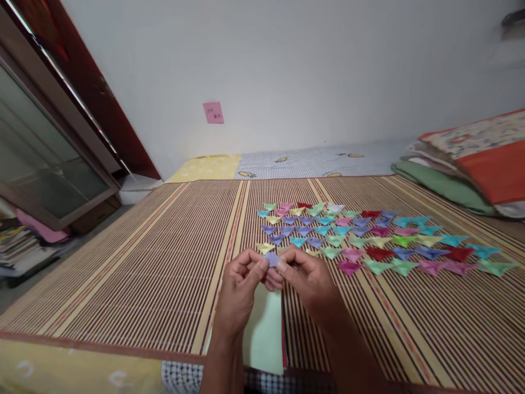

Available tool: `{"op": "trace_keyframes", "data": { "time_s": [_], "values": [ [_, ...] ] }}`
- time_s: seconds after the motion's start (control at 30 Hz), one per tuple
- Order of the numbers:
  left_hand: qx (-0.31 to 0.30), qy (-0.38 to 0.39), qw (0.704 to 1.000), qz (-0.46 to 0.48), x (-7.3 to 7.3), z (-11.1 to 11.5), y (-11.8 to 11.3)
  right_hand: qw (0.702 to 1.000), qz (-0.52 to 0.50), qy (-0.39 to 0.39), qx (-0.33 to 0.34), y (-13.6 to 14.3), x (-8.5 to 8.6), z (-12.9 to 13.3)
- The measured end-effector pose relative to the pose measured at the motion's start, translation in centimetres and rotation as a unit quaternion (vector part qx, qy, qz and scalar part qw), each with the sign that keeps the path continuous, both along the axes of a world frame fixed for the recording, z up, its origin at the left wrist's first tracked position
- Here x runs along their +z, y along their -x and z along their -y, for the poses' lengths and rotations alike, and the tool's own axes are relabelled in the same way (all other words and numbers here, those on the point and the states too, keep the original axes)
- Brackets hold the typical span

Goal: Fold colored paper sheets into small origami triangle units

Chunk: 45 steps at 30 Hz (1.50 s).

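Between my two hands is a small piece of folded purple paper. My left hand pinches its left side with thumb and fingers. The right side is pinched by my right hand. Below the hands lies a stack of paper with a pale green sheet on top, partly hidden by my left forearm. Just beyond my fingers sits a yellow folded paper piece. Rows of small folded paper shapes in many colours, such as a dark red one, spread to the right.
A striped bamboo mat covers the bed. Folded bedding is piled at the right. A pink note is stuck on the white wall. At the left stand a glass-fronted cabinet and a stack of books.
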<state>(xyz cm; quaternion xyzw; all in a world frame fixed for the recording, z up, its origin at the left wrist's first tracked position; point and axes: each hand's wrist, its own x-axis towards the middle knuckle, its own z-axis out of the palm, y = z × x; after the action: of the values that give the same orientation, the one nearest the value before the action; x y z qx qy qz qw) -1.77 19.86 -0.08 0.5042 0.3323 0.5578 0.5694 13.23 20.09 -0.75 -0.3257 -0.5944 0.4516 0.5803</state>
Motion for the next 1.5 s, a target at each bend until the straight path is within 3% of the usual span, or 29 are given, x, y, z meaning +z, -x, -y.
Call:
{"op": "trace_keyframes", "data": {
  "time_s": [0.13,0.33,0.6,1.07,1.5],
  "values": [
    [0.015,-0.024,0.999,-0.023,-0.1,0.0,-0.5,0.998,0.056,-0.011,-0.003,-0.2,0.3,0.2],
    [0.046,-0.041,0.996,-0.060,-0.2,-0.1,-1.0,0.981,0.123,-0.114,-0.098,-0.1,1.0,0.4],
    [0.045,-0.040,0.997,-0.051,-0.2,0.0,-0.6,0.996,0.069,-0.049,-0.035,-0.3,0.3,0.3],
    [0.056,-0.027,0.997,-0.046,-0.2,0.1,-1.0,0.982,0.152,-0.087,-0.068,-0.8,0.5,0.3],
    [0.045,-0.027,0.997,-0.055,-0.1,-0.3,-0.9,0.985,0.159,-0.047,-0.039,-2.2,0.6,0.1]
  ]
}}
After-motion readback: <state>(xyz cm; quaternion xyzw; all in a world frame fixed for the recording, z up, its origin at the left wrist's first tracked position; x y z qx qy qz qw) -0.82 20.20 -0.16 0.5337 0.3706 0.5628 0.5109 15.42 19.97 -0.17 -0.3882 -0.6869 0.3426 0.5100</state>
